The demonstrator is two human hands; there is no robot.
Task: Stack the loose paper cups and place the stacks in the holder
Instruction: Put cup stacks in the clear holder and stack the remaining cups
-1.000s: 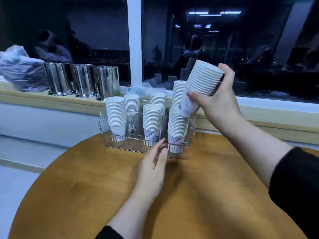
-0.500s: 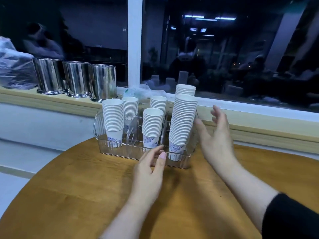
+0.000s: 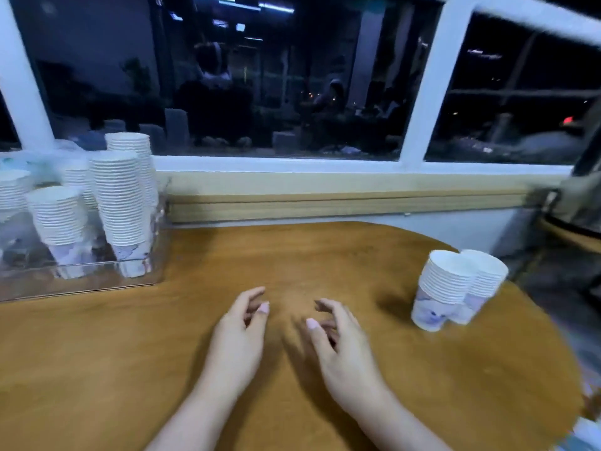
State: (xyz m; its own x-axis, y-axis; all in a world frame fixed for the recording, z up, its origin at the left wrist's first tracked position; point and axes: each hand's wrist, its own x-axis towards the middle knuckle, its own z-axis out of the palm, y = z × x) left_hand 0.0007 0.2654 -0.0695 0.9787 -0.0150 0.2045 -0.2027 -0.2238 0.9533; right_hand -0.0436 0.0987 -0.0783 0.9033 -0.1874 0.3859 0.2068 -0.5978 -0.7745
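The clear plastic holder (image 3: 81,286) stands at the left edge of the view with several stacks of white paper cups in it; the tallest stack (image 3: 120,206) sits at its front right corner. Two short stacks of white cups (image 3: 447,289) stand side by side, touching, on the round wooden table (image 3: 325,255) at the right. My left hand (image 3: 237,340) and my right hand (image 3: 341,349) hover over the middle of the table, fingers loosely curled and apart, holding nothing. Both hands are well away from the holder and from the two stacks.
A window with white frames (image 3: 429,83) and a wooden sill (image 3: 325,203) runs behind the table. A dark blurred object (image 3: 575,203) sits at the right edge. The table's curved edge drops off at the right, close to the two short stacks.
The stack my right hand held was set onto the front right stack in the holder and released. The view then swung right, and both hands came back to mid-table.
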